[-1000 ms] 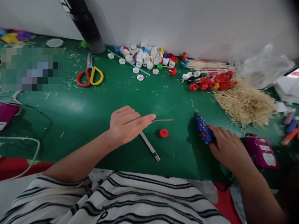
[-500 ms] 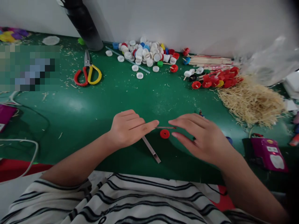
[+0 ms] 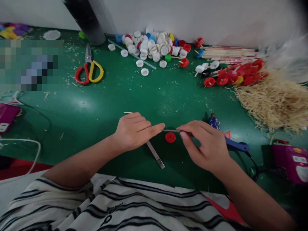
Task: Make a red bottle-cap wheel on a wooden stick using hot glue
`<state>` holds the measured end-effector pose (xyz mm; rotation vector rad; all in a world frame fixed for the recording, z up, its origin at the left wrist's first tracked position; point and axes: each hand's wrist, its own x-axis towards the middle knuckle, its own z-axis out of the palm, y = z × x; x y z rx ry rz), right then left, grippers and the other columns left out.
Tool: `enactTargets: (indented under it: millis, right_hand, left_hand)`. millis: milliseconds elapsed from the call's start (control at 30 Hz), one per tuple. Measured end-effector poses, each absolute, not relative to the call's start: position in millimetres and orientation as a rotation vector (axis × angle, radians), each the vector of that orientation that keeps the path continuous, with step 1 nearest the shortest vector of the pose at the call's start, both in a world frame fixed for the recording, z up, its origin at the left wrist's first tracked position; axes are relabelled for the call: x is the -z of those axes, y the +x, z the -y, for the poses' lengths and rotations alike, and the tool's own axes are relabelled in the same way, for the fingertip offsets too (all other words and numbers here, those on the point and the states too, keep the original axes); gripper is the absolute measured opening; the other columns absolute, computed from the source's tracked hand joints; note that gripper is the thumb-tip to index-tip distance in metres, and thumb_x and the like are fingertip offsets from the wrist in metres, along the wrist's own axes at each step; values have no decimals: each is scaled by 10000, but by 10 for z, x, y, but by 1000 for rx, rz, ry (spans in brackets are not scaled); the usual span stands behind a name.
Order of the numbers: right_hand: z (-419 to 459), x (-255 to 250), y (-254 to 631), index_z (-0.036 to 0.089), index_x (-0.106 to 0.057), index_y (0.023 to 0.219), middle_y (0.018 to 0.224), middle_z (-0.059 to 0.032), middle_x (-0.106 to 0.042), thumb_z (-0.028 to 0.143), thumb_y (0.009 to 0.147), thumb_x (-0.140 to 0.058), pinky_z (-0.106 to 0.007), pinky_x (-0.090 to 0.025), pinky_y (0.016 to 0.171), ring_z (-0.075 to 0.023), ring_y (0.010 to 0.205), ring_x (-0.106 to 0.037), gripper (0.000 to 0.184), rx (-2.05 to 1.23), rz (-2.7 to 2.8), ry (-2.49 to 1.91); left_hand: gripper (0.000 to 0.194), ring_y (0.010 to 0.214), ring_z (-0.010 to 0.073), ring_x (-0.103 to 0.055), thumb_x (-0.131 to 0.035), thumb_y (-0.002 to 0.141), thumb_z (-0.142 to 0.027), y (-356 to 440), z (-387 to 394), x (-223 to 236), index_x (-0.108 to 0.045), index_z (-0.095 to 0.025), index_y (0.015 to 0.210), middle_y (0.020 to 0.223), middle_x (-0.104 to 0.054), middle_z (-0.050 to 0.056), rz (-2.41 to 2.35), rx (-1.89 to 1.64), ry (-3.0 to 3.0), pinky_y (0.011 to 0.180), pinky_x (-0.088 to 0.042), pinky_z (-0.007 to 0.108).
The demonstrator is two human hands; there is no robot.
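Note:
My left hand is closed around a flat silver metal tool, whose lower end sticks out below the palm. A thin stick runs from under its fingers to my right hand, where thumb and forefinger pinch the end. Beyond the left knuckles a pale pointed tip shows; whether it belongs to the same stick is hidden. Just below the stick lies a red bottle cap with a hole in its middle, touched by neither hand.
Scissors lie back left near a dark bottle. Loose caps are heaped at the wall. Red caps on sticks and wood shavings sit right. A blue glue gun lies beside my right hand, near a purple box.
My right thumb and forefinger have closed on the stick's end; before, they were apart near it. The left hand has barely moved. The view has shifted, uncovering more of the glue gun.

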<state>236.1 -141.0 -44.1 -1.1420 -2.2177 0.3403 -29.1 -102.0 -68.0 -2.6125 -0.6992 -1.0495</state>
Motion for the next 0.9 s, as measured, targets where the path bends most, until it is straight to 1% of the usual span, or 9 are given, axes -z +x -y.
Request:
enactTargets:
  millis: [233,367,467,533,600,700,733,800,900]
  right_hand:
    - [1400,479,2347,236,-649,1069,953,-55,-770,179,966,-641,-339,-558,702,-205,857,-730,118,-186,2193,-1104]
    - [1393,489,2358,255,-658,1031,946,-47,-763,168,962,-646,-341,-567,711,-197,842,-718,111,-181,2214,-1095]
    - [1397,461,2361,251,-666,1015,934,-45,-757,143,950,-652,-339,-580,721,-190,827,-715,127,-226,2193,-1058]
    - [1399,426,2368,252,-676,1018,932,-44,-755,134,948,-648,-333,-586,718,-183,817,-718,140,-288,2161,-1038]
    - [1398,389,2386,253,-693,1056,937,-45,-749,152,949,-651,-319,-584,684,-175,797,-713,153,-379,2127,-1028]
    - [1386,356,2422,247,-705,1163,949,-49,-738,180,944,-657,-299,-576,634,-171,787,-701,233,-481,2084,-1007]
    - [1380,355,2431,244,-706,1190,965,-53,-739,182,943,-655,-303,-585,649,-176,808,-706,260,-493,2088,-996]
    - [1368,367,2440,243,-707,1220,1027,-69,-745,188,946,-652,-333,-610,728,-195,886,-721,285,-490,2134,-969]
    - [1357,419,2428,244,-709,1229,1092,-84,-737,218,954,-669,-377,-620,840,-215,975,-723,280,-468,2240,-921]
  left_hand:
    - [106,543,77,-534,-691,989,-207,-283,1021,681,-727,-191,1087,606,-632,-70,695,1039,-2594,544,-389,261]
    - [99,527,76,-513,-722,966,-197,-284,1015,682,-725,-194,1065,587,-610,-76,678,1036,-2606,540,-389,259]
    - [153,519,77,-503,-750,947,-204,-293,1017,677,-721,-201,1097,583,-611,-82,673,1020,-2628,541,-395,262]
    - [168,520,75,-509,-739,956,-208,-297,1020,673,-715,-213,1122,590,-616,-84,677,1013,-2635,546,-396,262]
    - [150,522,71,-519,-719,969,-206,-300,1020,670,-710,-224,1119,593,-610,-84,684,1012,-2625,549,-393,260]
    - [114,534,71,-537,-707,976,-207,-305,1012,663,-710,-228,1087,591,-594,-80,694,1020,-2601,545,-386,259]
    - [108,535,72,-538,-705,977,-210,-308,1010,658,-711,-228,1084,590,-592,-78,693,1020,-2602,545,-387,260]
    - [109,530,75,-527,-698,983,-213,-314,1007,645,-715,-230,1089,585,-588,-79,679,1016,-2615,547,-390,262]
    - [131,533,80,-518,-687,982,-185,-324,1011,623,-725,-226,1100,589,-594,-76,628,992,-2673,557,-398,267]
